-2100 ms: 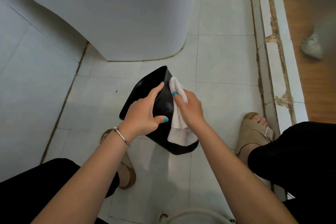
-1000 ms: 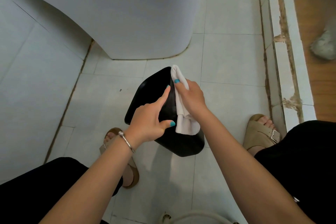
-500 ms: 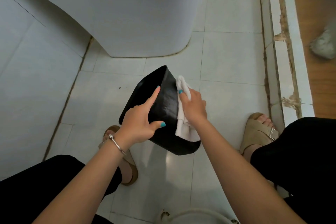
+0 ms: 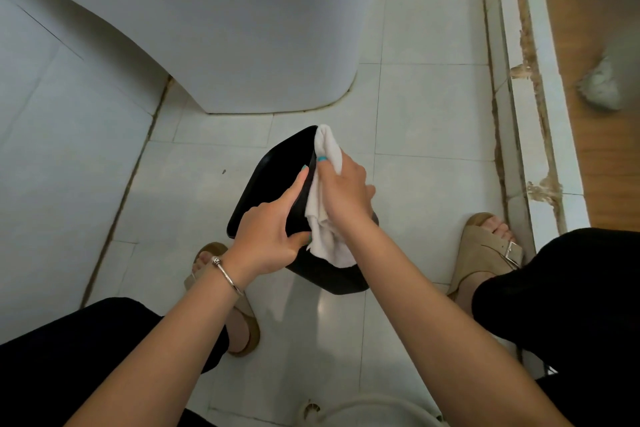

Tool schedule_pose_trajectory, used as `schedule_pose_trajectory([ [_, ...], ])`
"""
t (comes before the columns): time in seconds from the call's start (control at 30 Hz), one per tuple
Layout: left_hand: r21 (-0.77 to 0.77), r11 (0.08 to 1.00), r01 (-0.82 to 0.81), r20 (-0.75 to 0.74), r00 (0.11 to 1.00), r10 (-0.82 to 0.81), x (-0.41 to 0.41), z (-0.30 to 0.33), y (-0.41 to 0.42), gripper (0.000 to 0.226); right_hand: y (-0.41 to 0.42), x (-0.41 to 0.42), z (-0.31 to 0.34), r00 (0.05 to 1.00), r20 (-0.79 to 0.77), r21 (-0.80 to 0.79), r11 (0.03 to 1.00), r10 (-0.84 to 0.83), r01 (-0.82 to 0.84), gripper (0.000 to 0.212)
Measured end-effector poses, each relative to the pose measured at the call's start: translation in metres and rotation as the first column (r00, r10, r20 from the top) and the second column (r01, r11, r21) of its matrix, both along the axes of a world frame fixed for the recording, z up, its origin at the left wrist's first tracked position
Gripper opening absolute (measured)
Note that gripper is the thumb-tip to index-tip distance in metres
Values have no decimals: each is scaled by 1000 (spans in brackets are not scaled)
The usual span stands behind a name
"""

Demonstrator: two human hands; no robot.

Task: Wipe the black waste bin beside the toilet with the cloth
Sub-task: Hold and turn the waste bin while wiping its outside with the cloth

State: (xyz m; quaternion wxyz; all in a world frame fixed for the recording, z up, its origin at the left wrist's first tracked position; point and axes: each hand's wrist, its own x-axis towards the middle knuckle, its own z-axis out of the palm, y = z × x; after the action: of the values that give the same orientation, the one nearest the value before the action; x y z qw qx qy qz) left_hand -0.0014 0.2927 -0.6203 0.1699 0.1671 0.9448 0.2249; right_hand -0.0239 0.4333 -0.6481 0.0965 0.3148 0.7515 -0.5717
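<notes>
The left hand (image 4: 270,236) grips the near rim of the black waste bin (image 4: 273,180), its index finger laid straight along the edge and its thumb hooked round the side wall below. That hold looks meant to steady the bin against the rubbing and to keep it tipped away from the person, so the outer wall faces up where it can be reached. The right hand (image 4: 344,191) presses the white cloth (image 4: 325,222) flat against that wall just beside the left hand. Its fingers curl over the bunched cloth and one fingertip pins it near the far corner of the rim. A loose tail of cloth hangs below the palm over the lower wall. Whether the thumb is tucked beneath the cloth I cannot tell, since the hand hides it.

The bin sits between the two hands, on the floor tiles (image 4: 433,107), its base towards the person and its open mouth turned away and to the left. Beyond the hands stands the toilet (image 4: 242,38), close enough that the bin has clearly only been tilted where it belongs. A sandalled foot (image 4: 491,246) is planted on the right-hand side of the bin and another (image 4: 221,288) below the left wrist, bracing a low squat over the work.
</notes>
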Motion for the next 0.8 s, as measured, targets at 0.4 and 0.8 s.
schedule_pose_trajectory([
  [0.4,92,996,11,12,1000,-12,-13,3,6,55,-12,27,20,964,-217,138,982,154,-126,72],
  [0.8,112,994,3,59,998,-9,-16,-3,-18,106,0,52,-37,989,-97,209,974,112,-90,54],
])
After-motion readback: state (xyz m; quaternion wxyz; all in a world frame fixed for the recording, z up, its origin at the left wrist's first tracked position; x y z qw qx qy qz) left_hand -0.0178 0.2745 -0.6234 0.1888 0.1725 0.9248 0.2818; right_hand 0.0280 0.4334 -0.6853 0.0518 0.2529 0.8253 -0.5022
